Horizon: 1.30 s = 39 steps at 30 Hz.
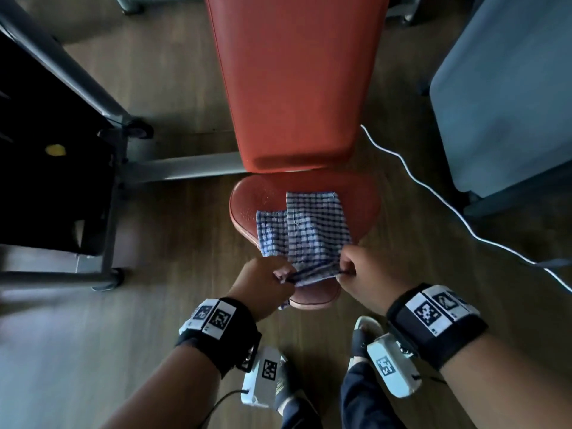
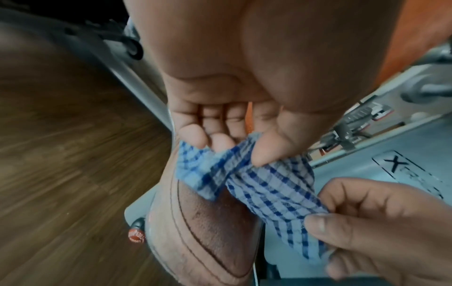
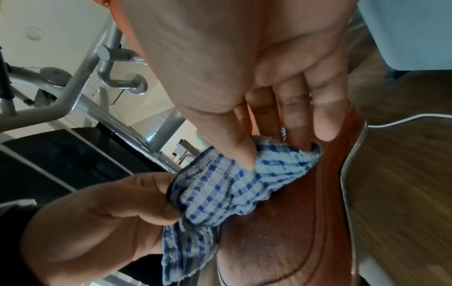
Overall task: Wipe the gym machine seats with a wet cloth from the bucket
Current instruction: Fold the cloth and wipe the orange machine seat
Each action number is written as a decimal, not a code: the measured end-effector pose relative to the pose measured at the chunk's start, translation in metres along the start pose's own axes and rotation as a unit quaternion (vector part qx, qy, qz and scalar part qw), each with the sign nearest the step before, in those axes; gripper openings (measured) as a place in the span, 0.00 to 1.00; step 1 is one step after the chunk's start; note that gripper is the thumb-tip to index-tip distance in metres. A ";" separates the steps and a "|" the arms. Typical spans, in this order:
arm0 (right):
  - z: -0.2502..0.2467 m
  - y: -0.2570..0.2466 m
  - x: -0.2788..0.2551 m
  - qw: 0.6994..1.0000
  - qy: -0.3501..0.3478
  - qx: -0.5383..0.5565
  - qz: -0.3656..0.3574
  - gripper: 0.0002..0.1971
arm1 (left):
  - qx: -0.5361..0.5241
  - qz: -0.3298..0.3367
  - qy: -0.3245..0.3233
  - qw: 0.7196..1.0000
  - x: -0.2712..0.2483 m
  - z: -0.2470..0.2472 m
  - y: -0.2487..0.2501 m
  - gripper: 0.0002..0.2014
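Pinching the checked cloth (image 1: 305, 230) on the red seat (image 1: 247, 196), both hands, left hand (image 1: 263, 283), right hand (image 1: 368, 274), thumbs visible only in wrist views

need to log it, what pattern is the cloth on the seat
The cloth is a blue-and-white check. It shows best in the head view, lying on the red seat.

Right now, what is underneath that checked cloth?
The checked cloth lies on the red seat pad, both hands pinching its near edge. Droplets show on the bare pad beside it; the covered part is hidden.
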State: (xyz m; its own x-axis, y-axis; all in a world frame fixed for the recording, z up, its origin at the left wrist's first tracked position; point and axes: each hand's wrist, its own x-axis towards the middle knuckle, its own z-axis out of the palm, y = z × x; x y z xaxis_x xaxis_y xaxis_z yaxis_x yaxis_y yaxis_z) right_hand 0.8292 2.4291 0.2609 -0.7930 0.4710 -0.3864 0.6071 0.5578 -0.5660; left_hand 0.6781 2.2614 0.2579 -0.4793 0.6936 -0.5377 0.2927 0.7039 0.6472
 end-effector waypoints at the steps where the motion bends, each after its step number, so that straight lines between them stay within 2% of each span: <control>1: -0.001 -0.003 0.004 1.000 0.010 0.016 0.001 0.14 | -0.017 -0.003 0.007 1.000 0.003 -0.001 -0.002 0.08; 3: -0.008 -0.009 0.019 0.999 0.050 0.010 -0.002 0.10 | -0.058 -0.009 0.053 0.997 0.015 -0.008 -0.001 0.03; 7: -0.019 -0.023 0.062 0.991 0.132 -0.013 0.028 0.04 | -0.127 -0.062 0.185 0.973 0.046 -0.025 0.000 0.06; 8: -0.013 -0.023 0.072 0.989 0.141 -0.011 0.033 0.06 | -0.163 -0.085 0.206 0.961 0.051 -0.024 -0.006 0.06; 10: 0.003 -0.024 0.086 0.991 0.128 -0.022 0.014 0.18 | -0.210 -0.147 0.228 0.939 0.055 -0.015 -0.023 0.08; 13: 0.033 -0.029 0.094 0.998 0.011 -0.057 0.006 0.35 | -0.258 -0.211 0.205 0.920 0.042 0.011 -0.051 0.13; 15: 0.056 -0.031 0.092 0.989 -0.049 -0.136 0.001 0.36 | -0.301 -0.218 0.135 0.918 0.026 0.035 -0.059 0.16; 16: 0.067 -0.032 0.088 0.980 -0.058 -0.189 -0.016 0.35 | -0.313 -0.211 0.110 0.920 0.018 0.047 -0.062 0.18; 19: 0.085 -0.029 0.064 0.959 -0.036 -0.268 -0.084 0.31 | -0.342 -0.192 0.101 0.914 0.006 0.065 -0.060 0.20; 21: 0.089 -0.013 0.038 0.952 -0.034 -0.280 -0.115 0.30 | -0.378 -0.195 0.105 0.899 0.002 0.067 -0.061 0.28; 23: 0.089 0.006 0.010 0.950 -0.041 -0.279 -0.131 0.30 | -0.395 -0.186 0.102 0.894 -0.005 0.069 -0.062 0.31; 26: 0.088 0.020 -0.008 0.956 -0.056 -0.258 -0.124 0.29 | -0.412 -0.175 0.123 0.886 -0.010 0.080 -0.062 0.28; 29: 0.082 0.009 0.020 0.961 -0.058 -0.256 -0.089 0.28 | -0.417 -0.177 0.144 0.880 -0.008 0.087 -0.061 0.27; 32: 0.068 -0.003 0.082 0.962 -0.030 -0.261 -0.068 0.27 | -0.424 -0.182 0.147 0.875 -0.007 0.090 -0.063 0.28; 35: 0.058 -0.009 0.130 0.959 -0.081 -0.267 -0.049 0.27 | -0.415 -0.184 0.142 0.880 -0.006 0.087 -0.063 0.29; 37: 0.058 -0.007 0.130 0.957 -0.090 -0.270 -0.052 0.28 | -0.419 -0.188 0.141 0.877 -0.003 0.084 -0.061 0.29; 39: 0.060 -0.001 0.105 0.957 -0.078 -0.273 -0.066 0.29 | -0.437 -0.192 0.143 0.867 -0.001 0.081 -0.056 0.29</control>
State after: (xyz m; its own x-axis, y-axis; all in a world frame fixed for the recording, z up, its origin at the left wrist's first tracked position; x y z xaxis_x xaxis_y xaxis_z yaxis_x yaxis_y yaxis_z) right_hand 0.7428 2.4372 0.1774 -0.8368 0.2886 -0.4654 0.4040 0.8990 -0.1690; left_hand 0.7291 2.2336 0.1784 -0.6251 0.2786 -0.7292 -0.6131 0.4028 0.6795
